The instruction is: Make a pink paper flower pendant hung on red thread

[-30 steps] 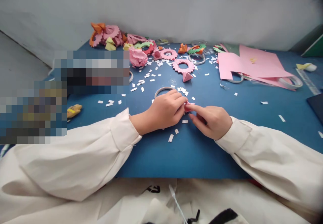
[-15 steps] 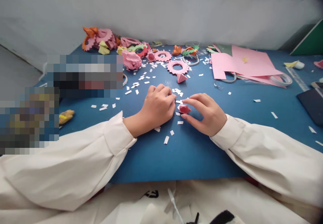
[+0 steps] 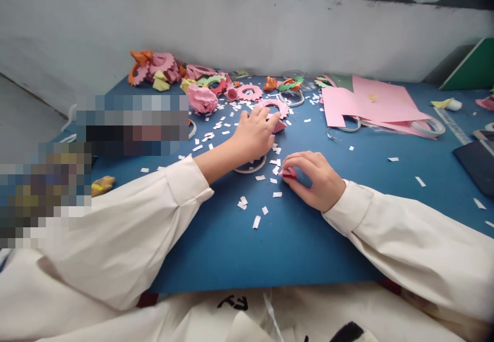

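My right hand (image 3: 314,178) rests on the blue table (image 3: 309,239), its fingers closed on a small pink folded paper piece (image 3: 288,173). My left hand (image 3: 253,134) reaches forward over a tape ring (image 3: 251,166). Its fingers are stretched out, and the fingertips touch a pink folded cone (image 3: 279,125) lying just in front of a pink toothed paper ring (image 3: 275,106). Both arms wear cream sleeves.
Several white paper scraps (image 3: 256,221) litter the table around my hands. Pink paper sheets (image 3: 372,103) and tape rolls (image 3: 429,125) lie at the right, and a crumpled pink ball (image 3: 201,98) and a heap of paper rings (image 3: 162,66) sit at the back left. A dark flat object (image 3: 478,162) is at the right edge. A wall stands behind.
My left hand left the small pink piece and moved forward to the pink cone. My right hand kept the small piece and stayed near the same spot.
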{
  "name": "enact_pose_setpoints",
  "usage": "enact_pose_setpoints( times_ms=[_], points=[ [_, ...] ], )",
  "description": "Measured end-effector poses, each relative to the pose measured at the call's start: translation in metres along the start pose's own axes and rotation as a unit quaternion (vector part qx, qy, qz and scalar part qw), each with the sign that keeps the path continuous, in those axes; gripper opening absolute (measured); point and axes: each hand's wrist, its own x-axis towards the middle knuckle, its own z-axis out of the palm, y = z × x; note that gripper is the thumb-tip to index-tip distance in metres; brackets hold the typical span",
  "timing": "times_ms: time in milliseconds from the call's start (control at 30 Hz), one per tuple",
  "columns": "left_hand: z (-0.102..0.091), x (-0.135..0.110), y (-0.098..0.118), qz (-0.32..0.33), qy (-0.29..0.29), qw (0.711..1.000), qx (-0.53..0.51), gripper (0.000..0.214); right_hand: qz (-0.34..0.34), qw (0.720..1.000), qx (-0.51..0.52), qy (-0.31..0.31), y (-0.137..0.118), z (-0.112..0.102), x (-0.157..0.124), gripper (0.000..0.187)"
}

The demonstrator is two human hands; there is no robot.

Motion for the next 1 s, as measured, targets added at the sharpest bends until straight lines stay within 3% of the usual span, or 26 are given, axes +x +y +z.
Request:
enact_pose_setpoints(
  times_ms=[167,300,500,667,800,1000],
  points=[
    [0.0,0.008,-0.007,0.006,0.011,1.0,-0.008,0.032,0.004,1.0,-0.006,0.008,0.004,-0.001,0.002,0.01],
    [-0.01,0.015,-0.015,-0.04,0.029,0.999,-0.003,0.044,0.05,0.999,0.007,-0.004,0.007,0.0,0.001,0.016],
    [-0.016,0.062,-0.029,-0.061,-0.015,0.998,-0.004,0.031,0.099,0.994,0.043,-0.022,0.008,0.001,0.0,0.017],
    [-0.001,0.117,-0.027,-0.023,-0.092,0.995,0.011,0.02,0.116,0.991,0.058,-0.017,0.008,0.003,0.0,0.017],
    [0.016,0.156,-0.024,-0.005,-0.136,0.99,0.043,0.029,0.131,0.989,0.071,-0.014,0.005,0.004,-0.001,0.017],
    [0.046,0.188,-0.023,0.023,-0.161,0.985,0.054,0.033,0.162,0.984,0.068,0.0,0.014,0.002,0.004,0.017]
  ],
)
